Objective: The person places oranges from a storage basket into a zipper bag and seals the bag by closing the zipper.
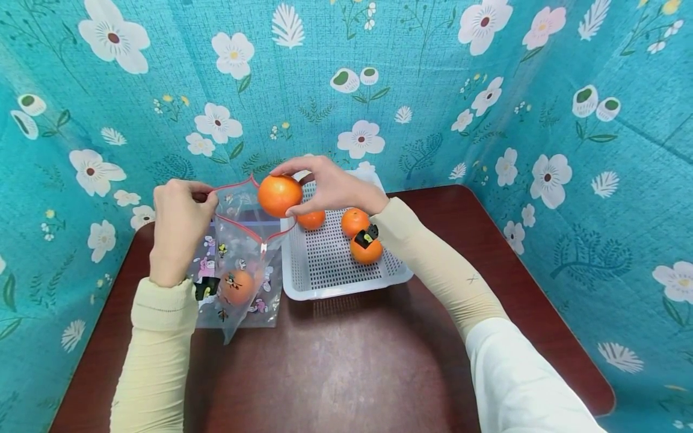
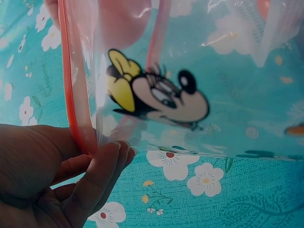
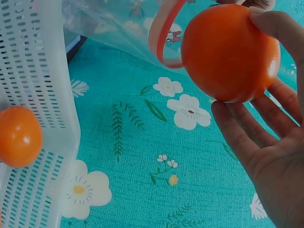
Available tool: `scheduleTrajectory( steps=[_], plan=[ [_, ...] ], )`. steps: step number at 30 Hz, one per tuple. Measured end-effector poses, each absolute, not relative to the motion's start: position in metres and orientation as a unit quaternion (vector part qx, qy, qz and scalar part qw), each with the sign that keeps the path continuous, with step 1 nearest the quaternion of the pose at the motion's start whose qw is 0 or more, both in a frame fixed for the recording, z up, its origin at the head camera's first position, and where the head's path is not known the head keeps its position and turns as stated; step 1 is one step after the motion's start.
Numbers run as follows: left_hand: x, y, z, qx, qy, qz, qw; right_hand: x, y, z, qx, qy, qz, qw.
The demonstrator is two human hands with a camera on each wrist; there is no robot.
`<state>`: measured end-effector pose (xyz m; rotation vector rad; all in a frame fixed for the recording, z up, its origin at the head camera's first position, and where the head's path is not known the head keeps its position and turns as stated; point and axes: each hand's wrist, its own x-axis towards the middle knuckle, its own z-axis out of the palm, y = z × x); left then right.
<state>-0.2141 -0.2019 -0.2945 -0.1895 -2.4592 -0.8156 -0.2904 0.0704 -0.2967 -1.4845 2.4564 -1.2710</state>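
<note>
My left hand [image 1: 181, 219] pinches one corner of a clear zip bag [image 2: 228, 109] by its red-edged mouth, which gapes wide. Cartoon prints cover the bag, and one orange [image 1: 237, 286] lies low inside it. My right hand [image 1: 330, 186] grips another orange [image 1: 280, 195] between thumb and fingers, right at the bag's mouth on its right side. In the right wrist view, the gripped orange [image 3: 230, 53] overlaps the red rim [image 3: 164, 35]. A red zip slider [image 1: 263, 247] sits at the near edge of the mouth.
A white perforated basket [image 1: 346, 293] stands right of the bag with several oranges [image 1: 366, 249] inside. Beneath the held bag, another printed bag [image 1: 265, 319] lies flat on the dark red table [image 1: 335, 367]. Flowered teal cloth [image 1: 303, 60] rises behind and at the sides.
</note>
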Motion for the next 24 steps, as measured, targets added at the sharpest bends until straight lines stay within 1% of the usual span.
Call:
scheduleTrajectory(
  steps=[24],
  plan=[
    [-0.205,-0.197,-0.294,-0.067,-0.913,-0.299,0.269,-0.28,0.051,-0.301,-0.494,0.777,-0.384,0.07]
  ],
)
